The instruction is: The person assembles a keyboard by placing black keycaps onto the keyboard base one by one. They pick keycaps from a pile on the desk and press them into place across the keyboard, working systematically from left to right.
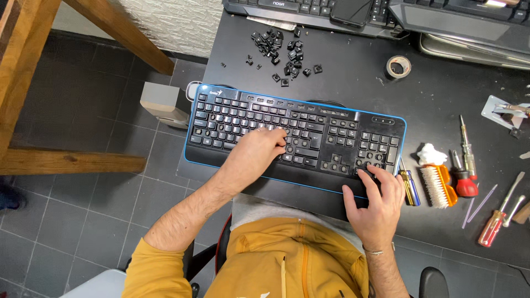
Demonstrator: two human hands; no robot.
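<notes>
We note a black keyboard with a blue edge point(331, 124) lying on the black desk point(441, 99), its left end hanging past the desk's left edge over the tiled floor. Several keys are missing on its right part, around the arrow cluster and the number pad. Our left hand point(255, 155) rests on the middle of the keyboard, fingers curled together with the tips pressed down on the keys near the long lower row; it grips nothing that we can see. Our right hand point(375, 201) lies at the near right corner of the keyboard, fingers spread a little, with the index tip on the lower keys of the number pad and the palm over the near edge; whether it pinches a key we cannot tell. Far from the keyboard, a scatter of loose black keycaps point(281, 52) lies on the desk. A roll of tape point(398, 67) sits to the far right. Just beside the keyboard's right end lie a small screwdriver point(408, 186), an orange-backed brush point(440, 185) and a red-handled screwdriver point(465, 171).
</notes>
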